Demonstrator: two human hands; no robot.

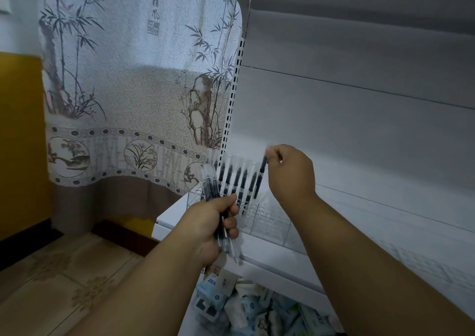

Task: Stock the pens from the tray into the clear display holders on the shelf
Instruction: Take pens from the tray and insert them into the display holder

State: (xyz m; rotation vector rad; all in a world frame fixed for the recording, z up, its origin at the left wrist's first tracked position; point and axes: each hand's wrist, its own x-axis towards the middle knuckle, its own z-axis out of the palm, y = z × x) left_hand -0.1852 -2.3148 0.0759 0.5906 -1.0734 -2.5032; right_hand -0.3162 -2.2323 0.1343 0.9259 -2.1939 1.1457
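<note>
My left hand (216, 222) is shut on a bundle of black pens with clear caps (211, 184), held upright in front of the shelf's left end. My right hand (288, 171) pinches the top of a single pen (259, 178) and holds it upright over the clear display holder (267, 220). Several pens (237, 181) stand in a row in the holder's left slots, between my two hands. The holder's slots to the right hold nothing. No tray is in view.
The white shelf (385, 222) runs to the right, with a grey back panel (359, 119) and a slotted upright (232, 96). Below the shelf lies a bin of packaged goods (246, 307). A bamboo-print curtain (133, 83) hangs at left over a tiled floor (51, 279).
</note>
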